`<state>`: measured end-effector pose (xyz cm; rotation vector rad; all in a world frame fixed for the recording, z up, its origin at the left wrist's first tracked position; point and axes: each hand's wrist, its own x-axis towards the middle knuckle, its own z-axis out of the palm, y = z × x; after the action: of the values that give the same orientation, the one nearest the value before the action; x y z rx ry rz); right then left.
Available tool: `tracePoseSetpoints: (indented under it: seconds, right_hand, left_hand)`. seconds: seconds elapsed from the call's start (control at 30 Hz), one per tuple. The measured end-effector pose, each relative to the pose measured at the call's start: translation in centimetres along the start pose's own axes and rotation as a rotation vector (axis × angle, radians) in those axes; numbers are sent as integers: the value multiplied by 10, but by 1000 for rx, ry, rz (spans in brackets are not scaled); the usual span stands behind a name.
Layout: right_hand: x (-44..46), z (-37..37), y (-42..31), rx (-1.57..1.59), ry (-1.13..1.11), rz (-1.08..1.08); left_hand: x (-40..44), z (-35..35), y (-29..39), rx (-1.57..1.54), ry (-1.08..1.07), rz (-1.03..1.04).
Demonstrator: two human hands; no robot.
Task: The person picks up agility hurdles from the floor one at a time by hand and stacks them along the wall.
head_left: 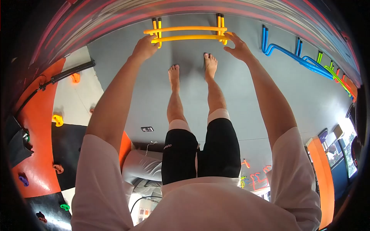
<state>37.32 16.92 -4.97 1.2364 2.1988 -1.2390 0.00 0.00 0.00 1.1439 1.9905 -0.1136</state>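
Note:
Two yellow training hurdles [189, 37] stand close together on the grey floor, beyond my bare feet. My left hand [145, 48] is at the left end of the nearer hurdle, its fingers curled round the tube near the corner. At the right end, my right hand [238, 48] has its thumb spread away from the fingers. Its fingertips reach the corner of the hurdle; whether they press on it I cannot tell.
Blue hurdles [296, 57] stand to the right, with green hurdles [333, 73] and red ones beyond. A climbing wall [36, 134] with coloured holds rises on the left. A small dark label [147, 129] lies on the floor left of my legs.

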Motion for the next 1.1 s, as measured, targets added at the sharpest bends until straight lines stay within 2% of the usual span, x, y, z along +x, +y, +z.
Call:
tracePoseSetpoints:
  seconds: [0.07, 0.1, 0.17, 0.27, 0.37, 0.43, 0.5, 0.57, 0.63, 0.8, 0.9, 1.03, 1.07, 1.1]
  right_hand:
    - [-7, 11, -8, 39, 87, 8]
    - [-14, -12, 0, -13, 206, -3]
    - [-34, 7, -4, 24, 318, -72]
    - [-102, -10, -47, 177, 256, 29]
    - [-198, -33, -86, 135, 391, -100]
    - [-270, -58, -126, 123, 493, -144]
    - [-348, -80, -167, 139, 620, -120]
    - [-421, -87, -202, 193, 786, -93]
    - [-485, -81, -230, 270, 930, -65]
    - [-602, -46, -260, 445, 1114, 150]
    - [-673, -22, -276, 704, 1203, 366]
    - [-743, 48, -250, 740, 1461, 523]
    - [-760, 69, -244, 739, 1518, 552]
    - [-776, 89, -242, 734, 1582, 592]
  left_hand:
    - [-16, 3, -14, 22, 209, 142]
    - [-4, 6, -2, -52, 238, 220]
    - [-47, -5, -5, -94, 211, 234]
    - [-121, -13, 7, -191, 297, 280]
    - [-200, -28, 40, -307, 326, 413]
    - [-258, -49, 74, -432, 219, 424]
    - [-307, -62, 96, -482, 237, 633]
    - [-350, -80, 123, -518, 88, 747]
    - [-383, -95, 157, -430, -3, 817]
    - [-445, -119, 261, -291, -222, 1179]
    - [-478, -113, 299, -151, -296, 1333]
    - [-526, -80, 335, 27, -431, 1336]
    - [-523, -56, 340, 0, -494, 1387]
    - [-531, -37, 347, 15, -567, 1342]
